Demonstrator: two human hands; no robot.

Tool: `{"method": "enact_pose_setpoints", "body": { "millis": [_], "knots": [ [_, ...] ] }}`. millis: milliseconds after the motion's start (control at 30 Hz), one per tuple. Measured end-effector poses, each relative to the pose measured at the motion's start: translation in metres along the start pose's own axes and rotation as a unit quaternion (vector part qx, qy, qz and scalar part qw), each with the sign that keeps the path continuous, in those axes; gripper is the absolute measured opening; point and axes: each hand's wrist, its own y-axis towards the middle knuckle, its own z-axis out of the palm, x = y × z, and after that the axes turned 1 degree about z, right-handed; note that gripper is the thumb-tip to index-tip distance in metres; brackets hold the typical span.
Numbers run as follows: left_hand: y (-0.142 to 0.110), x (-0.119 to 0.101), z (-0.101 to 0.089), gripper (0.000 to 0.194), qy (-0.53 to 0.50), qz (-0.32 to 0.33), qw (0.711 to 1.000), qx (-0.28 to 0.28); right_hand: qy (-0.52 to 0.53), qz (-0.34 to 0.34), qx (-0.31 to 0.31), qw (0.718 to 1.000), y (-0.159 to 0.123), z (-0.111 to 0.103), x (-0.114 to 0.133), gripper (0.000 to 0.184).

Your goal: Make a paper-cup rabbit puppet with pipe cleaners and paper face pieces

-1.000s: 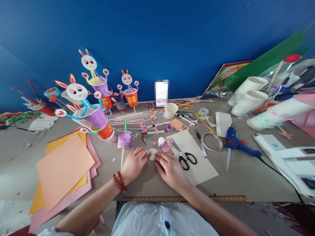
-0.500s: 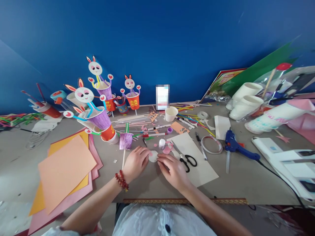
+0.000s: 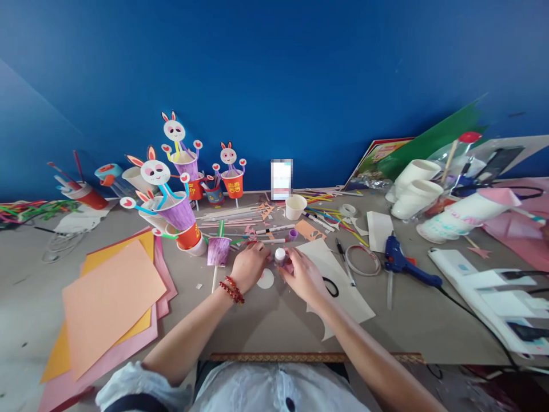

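Note:
My left hand (image 3: 251, 266), with a red bead bracelet at the wrist, rests curled on the table beside a white paper disc (image 3: 266, 279). My right hand (image 3: 300, 272) reaches to a small white bottle (image 3: 280, 255) and pink paper scraps just past the disc; its fingers close at the bottle's base. Black scissors (image 3: 331, 286) lie partly under my right wrist on a cream sheet (image 3: 338, 269).
Bunny cup figures (image 3: 171, 200) stand at the back left, a purple cup (image 3: 218, 250) close to my left hand. Orange and pink card sheets (image 3: 107, 297) lie left. A blue glue gun (image 3: 401, 263), tape ring (image 3: 360, 258), white cups (image 3: 414, 183) and pens sit right.
Both hands moved forward from the paper disc toward the white bottle. The disc now lies uncovered on the table. The view tilted so the table sits lower.

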Motion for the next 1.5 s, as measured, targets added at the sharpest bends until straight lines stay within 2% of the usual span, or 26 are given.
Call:
{"method": "enact_pose_setpoints", "body": {
  "millis": [200,300,467,533,633,700,933,1200,1400,1500],
  "knots": [
    [0.002,-0.001,-0.003,0.014,-0.043,-0.004,0.999,-0.007,-0.006,0.002,0.0,1.0,0.004,0.005,-0.002,0.018],
    [0.001,-0.003,-0.006,0.013,-0.074,-0.012,0.997,-0.033,0.011,-0.011,-0.028,0.999,0.003,0.002,-0.004,0.015],
    [-0.001,-0.007,-0.017,0.008,-0.148,-0.024,0.984,-0.096,0.047,-0.071,-0.079,0.993,0.002,-0.012,0.0,0.009],
    [-0.002,-0.01,-0.025,0.007,-0.214,-0.029,0.968,-0.131,0.051,-0.088,-0.075,0.992,0.001,-0.018,0.003,0.009],
    [-0.006,-0.019,-0.039,0.006,-0.34,-0.028,0.919,-0.199,0.067,-0.101,-0.054,0.991,-0.001,-0.021,0.007,0.01],
    [-0.008,-0.026,-0.046,0.006,-0.368,-0.019,0.901,-0.229,0.083,-0.104,-0.041,0.99,-0.002,-0.02,0.008,0.008],
    [-0.014,-0.039,-0.056,0.012,-0.301,0.063,0.907,-0.288,0.104,-0.113,-0.044,0.987,-0.005,-0.018,0.012,0.005],
    [-0.02,-0.042,-0.059,0.019,-0.283,0.122,0.913,-0.268,0.115,-0.117,-0.055,0.985,-0.005,-0.019,0.012,0.002],
    [-0.03,-0.037,-0.058,0.038,-0.237,0.174,0.917,-0.271,0.12,-0.136,-0.059,0.982,-0.007,-0.02,0.013,0.004],
    [-0.034,-0.036,-0.055,0.042,-0.207,0.178,0.921,-0.278,0.123,-0.138,-0.067,0.98,-0.008,-0.019,0.013,0.004]
  ]
}}
